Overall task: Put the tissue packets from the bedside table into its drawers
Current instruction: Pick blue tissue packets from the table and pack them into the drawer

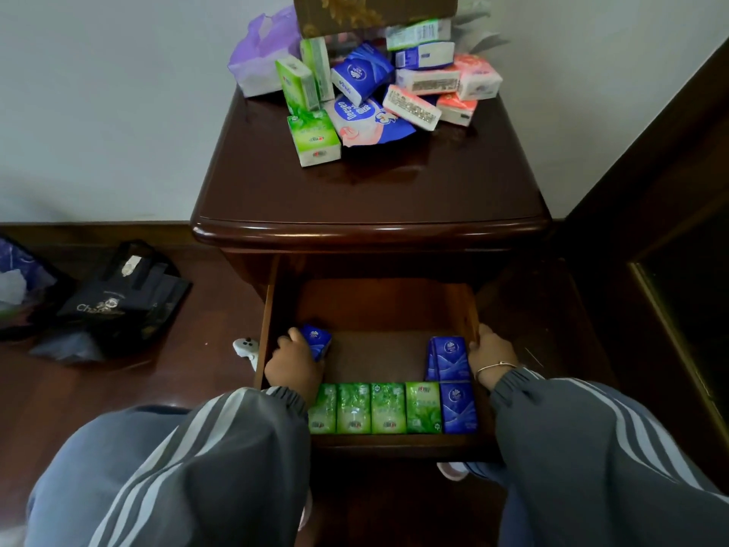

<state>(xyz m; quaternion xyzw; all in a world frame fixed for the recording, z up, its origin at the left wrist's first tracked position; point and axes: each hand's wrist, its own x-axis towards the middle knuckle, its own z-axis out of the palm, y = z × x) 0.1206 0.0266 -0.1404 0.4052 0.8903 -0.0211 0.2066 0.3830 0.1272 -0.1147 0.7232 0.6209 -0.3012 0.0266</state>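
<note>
The dark wooden bedside table (371, 199) carries a heap of tissue packets (378, 84) at its back: green, blue, pink and white ones. Below, its drawer (378, 305) is pulled out. Along the drawer's front stand several green packets (374, 408) and one blue packet (458, 407) in a row. Behind them, at the right, two blue packets (447, 358) stand upright. My left hand (294, 367) is inside the drawer at its left side, shut on a small blue packet (316, 340). My right hand (489, 355) rests against the right drawer wall beside the upright blue packets; its fingers are hidden.
A brown patterned box (374, 11) and a purple plastic bag (264, 49) sit at the table's back. On the floor to the left lie a black shopping bag (118, 298) and a small white object (244, 347). A dark wooden bed frame (670, 238) stands at the right.
</note>
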